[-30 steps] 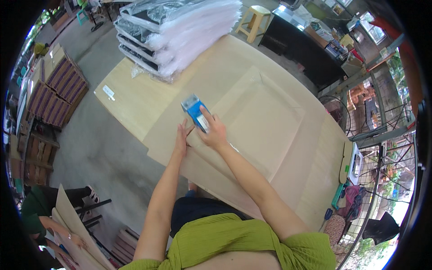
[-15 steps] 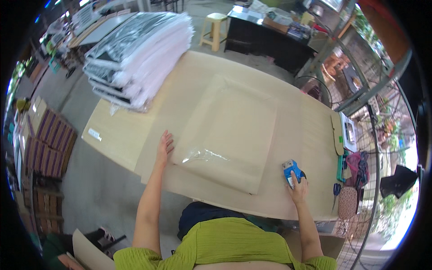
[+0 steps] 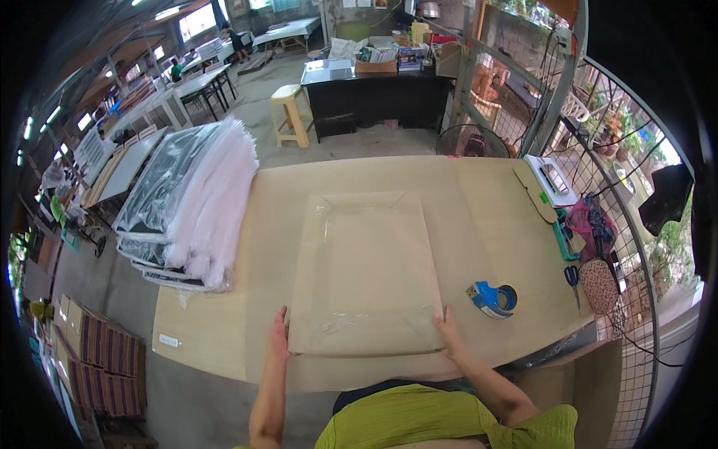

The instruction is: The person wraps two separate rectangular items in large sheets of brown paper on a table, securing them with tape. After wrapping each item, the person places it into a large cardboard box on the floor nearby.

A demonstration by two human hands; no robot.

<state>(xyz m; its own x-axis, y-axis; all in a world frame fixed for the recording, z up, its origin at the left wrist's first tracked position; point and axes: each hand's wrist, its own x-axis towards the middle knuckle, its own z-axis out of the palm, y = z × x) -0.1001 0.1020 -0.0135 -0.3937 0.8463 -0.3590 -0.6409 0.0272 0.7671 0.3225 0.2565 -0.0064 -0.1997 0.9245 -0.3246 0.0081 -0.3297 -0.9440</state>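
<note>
A flat rectangular parcel, wrapped in brown paper with shiny strips of clear tape, lies in front of me on a larger brown sheet. My left hand is at its near left corner, fingers stretched away from me alongside the edge. At the near right corner is my right hand, its fingers extended and touching the parcel's side. Whether the fingertips curl under the parcel is hidden. A blue tape dispenser rests on the sheet, to the right of my right hand.
Stacked framed pieces in plastic and white foam occupy the table's left side. Along the right edge are scissors, a patterned pouch and a green tray. A wire mesh fence stands beyond. Striped boxes sit left on the floor.
My right hand has let go of the tape dispenser and moved left to the parcel. My left hand has come to the parcel's near left corner. The view has turned and tilted up.
</note>
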